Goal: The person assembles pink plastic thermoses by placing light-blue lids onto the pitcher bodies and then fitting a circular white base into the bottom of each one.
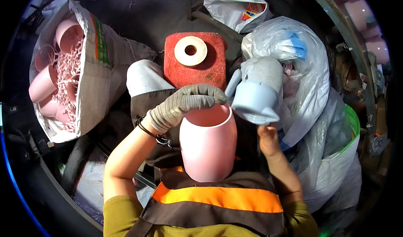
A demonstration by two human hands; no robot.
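Observation:
A smooth, glossy pink pot [208, 146] stands upright against my lap, its open mouth facing up. My left hand [184, 104], in a grey striped work glove, curls over the far rim of the pot with its fingers bent together. My right hand [269, 139], bare where it shows, grips the lower edge of a tilted light blue and grey jug-like vessel [255, 100]. A handle sticks out on the vessel's left side and a spout-like lip at its lower right. Most of my right fingers are hidden behind the vessel, which is just right of the pot.
Ahead, a cream-coloured ring-shaped roll [183, 59] lies on a red padded block [171, 75]. At left, a white woven sack [94, 98] holds several pink pots and pink trimmings. Clear plastic bags [312, 75] bulge at right. Another white bag [218, 8] sits farther back.

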